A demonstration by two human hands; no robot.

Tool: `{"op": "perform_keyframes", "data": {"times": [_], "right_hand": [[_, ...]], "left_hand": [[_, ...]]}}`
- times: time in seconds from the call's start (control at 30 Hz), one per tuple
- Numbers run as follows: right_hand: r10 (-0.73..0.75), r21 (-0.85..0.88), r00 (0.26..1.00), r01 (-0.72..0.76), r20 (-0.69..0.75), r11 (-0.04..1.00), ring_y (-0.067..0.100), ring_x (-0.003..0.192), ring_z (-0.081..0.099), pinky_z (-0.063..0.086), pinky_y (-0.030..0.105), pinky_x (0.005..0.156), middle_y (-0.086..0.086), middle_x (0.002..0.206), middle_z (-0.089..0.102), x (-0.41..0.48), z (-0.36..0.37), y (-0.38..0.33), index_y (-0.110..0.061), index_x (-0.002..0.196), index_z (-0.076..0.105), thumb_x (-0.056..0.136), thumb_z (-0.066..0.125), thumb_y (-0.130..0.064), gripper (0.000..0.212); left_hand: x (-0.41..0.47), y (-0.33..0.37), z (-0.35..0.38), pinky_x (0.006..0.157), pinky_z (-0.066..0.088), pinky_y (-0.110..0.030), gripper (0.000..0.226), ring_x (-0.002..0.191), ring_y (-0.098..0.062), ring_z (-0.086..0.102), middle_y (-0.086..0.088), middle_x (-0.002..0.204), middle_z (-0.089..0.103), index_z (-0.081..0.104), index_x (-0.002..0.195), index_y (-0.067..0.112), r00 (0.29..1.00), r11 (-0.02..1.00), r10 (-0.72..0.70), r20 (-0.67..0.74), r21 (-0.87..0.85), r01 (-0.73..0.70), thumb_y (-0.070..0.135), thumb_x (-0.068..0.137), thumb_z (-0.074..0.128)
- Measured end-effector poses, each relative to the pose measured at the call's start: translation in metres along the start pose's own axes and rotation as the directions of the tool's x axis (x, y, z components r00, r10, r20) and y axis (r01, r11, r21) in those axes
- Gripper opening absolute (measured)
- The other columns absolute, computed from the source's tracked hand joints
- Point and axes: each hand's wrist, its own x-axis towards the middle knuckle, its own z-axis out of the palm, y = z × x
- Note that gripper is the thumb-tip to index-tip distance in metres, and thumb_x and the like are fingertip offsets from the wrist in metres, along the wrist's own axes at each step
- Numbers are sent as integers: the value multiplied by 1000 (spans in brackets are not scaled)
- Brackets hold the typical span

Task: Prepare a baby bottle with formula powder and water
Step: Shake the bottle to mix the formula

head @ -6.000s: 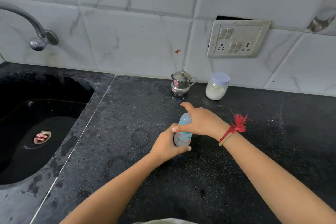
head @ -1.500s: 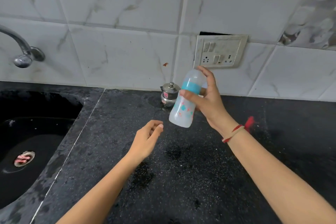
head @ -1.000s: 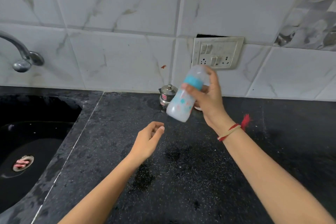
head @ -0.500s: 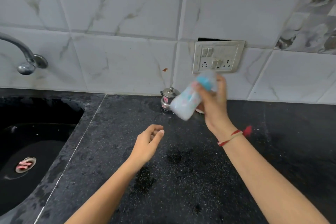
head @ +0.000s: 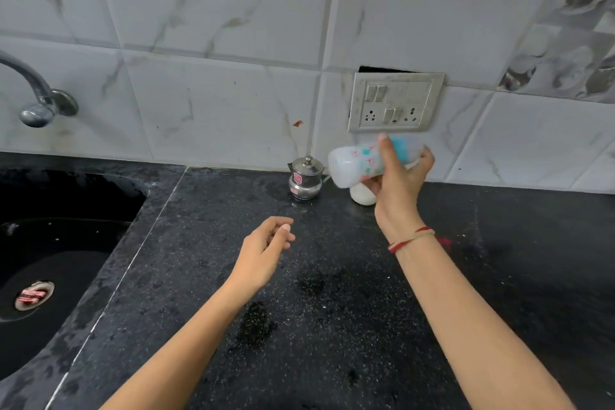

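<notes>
Right hand (head: 397, 183) has its grip wrapped round the baby bottle (head: 357, 161), tipped sideways above the worktop (head: 332, 309). Left hand (head: 263, 251) hovers loosely curled, holding nothing.

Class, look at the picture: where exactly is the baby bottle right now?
The baby bottle is in the right hand, held nearly sideways above the counter, just below the wall socket and right of the small steel pot.
</notes>
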Motion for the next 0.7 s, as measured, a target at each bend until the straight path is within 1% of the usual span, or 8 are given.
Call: {"op": "perform_keyframes", "data": {"times": [0.03,0.1,0.23,0.33,0.47,0.57,0.67,0.7], "right_hand": [[37,-6,999,-37,31,999,15,78,62,52,23,49,2,99,57,-3,2,-4,-25,130,30,82,70,-14,63],[92,-113,971,-68,223,991,20,83,61,53,24,53,6,102,57,-8,5,-1,-30,126,35,76,77,-16,66],[9,17,996,-10,92,1000,19,87,62,55,30,58,2,105,55,1,3,-7,-28,126,35,83,69,-16,56],[66,-191,949,-6,308,982,23,92,61,56,29,60,4,112,54,-7,8,-10,-30,126,40,79,72,-13,59],[18,84,999,-20,26,996,17,86,62,56,30,58,1,105,57,-4,5,-6,-28,124,39,83,69,-17,51],[55,-109,981,-36,185,993,23,88,63,57,30,59,11,111,59,-12,7,3,-34,115,46,74,78,-15,56],[12,109,1000,-13,5,994,19,87,63,55,29,57,3,104,57,-5,4,-1,-29,117,44,76,76,-14,54],[17,111,1000,-17,4,994,19,87,63,55,29,56,2,103,56,-3,4,-6,-26,121,42,79,73,-13,55]], "left_hand": [[0,0,0,76,50,-28,21,84,-9,65,5,92,70,61,112,25,1000,1000,5,-2,1,-5,27,101,44],[0,2,-1,77,51,-28,21,83,-7,65,6,91,70,61,113,24,1000,999,19,14,31,-20,26,101,45],[1,1,-2,77,51,-28,20,85,-7,65,6,93,70,61,114,24,1000,1000,11,-9,29,-11,25,100,46],[-1,1,0,79,54,-33,16,87,-13,67,1,93,71,61,109,27,999,999,8,42,51,-11,23,99,49],[-1,2,2,83,54,-36,15,89,-18,67,0,94,70,61,107,27,998,999,-6,61,42,3,22,98,50],[-1,3,2,82,54,-36,13,87,-16,67,2,93,71,60,104,34,996,997,15,89,76,-22,25,97,52],[-1,6,0,79,53,-33,14,86,-13,67,0,95,70,59,104,35,997,999,22,68,35,-24,27,97,51],[-2,7,0,78,52,-32,13,86,-12,67,0,95,70,59,104,35,998,1000,17,59,24,-18,31,95,50]]}}
